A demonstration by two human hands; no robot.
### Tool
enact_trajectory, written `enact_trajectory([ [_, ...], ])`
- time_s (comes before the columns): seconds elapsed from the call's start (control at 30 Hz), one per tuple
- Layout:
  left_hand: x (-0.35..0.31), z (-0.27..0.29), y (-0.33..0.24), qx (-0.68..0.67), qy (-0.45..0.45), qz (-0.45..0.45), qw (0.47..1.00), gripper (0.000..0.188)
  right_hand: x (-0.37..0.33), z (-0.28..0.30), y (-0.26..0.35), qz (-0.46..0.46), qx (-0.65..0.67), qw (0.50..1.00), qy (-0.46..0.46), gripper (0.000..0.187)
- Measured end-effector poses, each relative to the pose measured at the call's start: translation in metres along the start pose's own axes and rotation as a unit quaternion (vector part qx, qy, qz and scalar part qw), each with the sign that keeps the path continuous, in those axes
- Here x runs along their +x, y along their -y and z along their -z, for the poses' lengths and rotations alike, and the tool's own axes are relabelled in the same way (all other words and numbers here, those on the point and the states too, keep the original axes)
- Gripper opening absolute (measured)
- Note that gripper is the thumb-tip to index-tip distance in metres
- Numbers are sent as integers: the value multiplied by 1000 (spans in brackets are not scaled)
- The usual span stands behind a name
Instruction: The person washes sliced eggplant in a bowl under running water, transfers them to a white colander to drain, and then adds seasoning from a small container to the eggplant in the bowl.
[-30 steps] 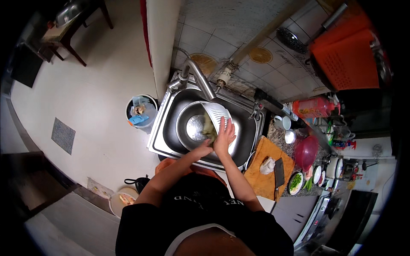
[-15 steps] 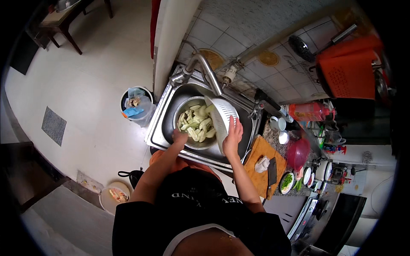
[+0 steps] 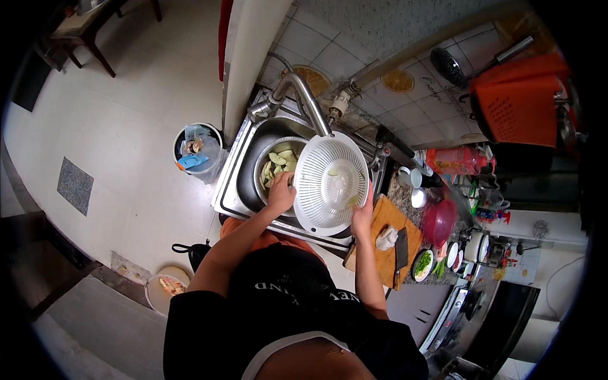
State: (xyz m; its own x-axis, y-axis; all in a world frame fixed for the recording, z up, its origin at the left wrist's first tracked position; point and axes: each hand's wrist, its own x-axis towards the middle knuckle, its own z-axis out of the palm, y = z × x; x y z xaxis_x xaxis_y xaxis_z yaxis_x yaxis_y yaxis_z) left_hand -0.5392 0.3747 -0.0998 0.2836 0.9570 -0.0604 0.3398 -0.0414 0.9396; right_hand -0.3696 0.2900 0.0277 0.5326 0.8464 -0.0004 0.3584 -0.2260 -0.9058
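A white plastic colander (image 3: 320, 201) is held up over the right part of the sink, its slotted inside facing me. A few pale green bits cling inside it. My left hand (image 3: 282, 192) grips its left rim, and my right hand (image 3: 362, 216) holds the right rim with the fingers partly hidden. Behind the colander, in the sink (image 3: 246, 187), stands a metal bowl (image 3: 258, 170) of pale green vegetable slices (image 3: 276, 166). The colander covers the bowl's right side.
A faucet (image 3: 305, 95) arches over the sink, its spout close to the colander's far rim. To the right, a wooden cutting board (image 3: 382, 218) bears a cleaver (image 3: 401, 249) and a whitish lump (image 3: 387, 238). A lined bin (image 3: 215, 166) stands left of the sink.
The colander has turned from steeply tipped over the bowl to facing me, and sits further right. My left hand has moved from the bowl's near left side to the colander's rim.
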Motion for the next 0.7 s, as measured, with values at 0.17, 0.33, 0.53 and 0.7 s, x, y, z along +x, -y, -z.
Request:
enact_trajectory([
  [0.17,1,8,-17,114,-10,-168,979,37,-9,-1,-4,-83,131,988,-2,74],
  [0.33,11,-10,-3,151,106,-168,968,19,-12,-6,-13,-112,203,973,1,75],
  [0.53,32,-22,-5,278,173,-180,928,12,-12,-20,10,-131,231,964,21,78],
  [0.7,45,-28,-4,180,109,-98,973,6,-10,-18,8,-118,251,961,19,79],
])
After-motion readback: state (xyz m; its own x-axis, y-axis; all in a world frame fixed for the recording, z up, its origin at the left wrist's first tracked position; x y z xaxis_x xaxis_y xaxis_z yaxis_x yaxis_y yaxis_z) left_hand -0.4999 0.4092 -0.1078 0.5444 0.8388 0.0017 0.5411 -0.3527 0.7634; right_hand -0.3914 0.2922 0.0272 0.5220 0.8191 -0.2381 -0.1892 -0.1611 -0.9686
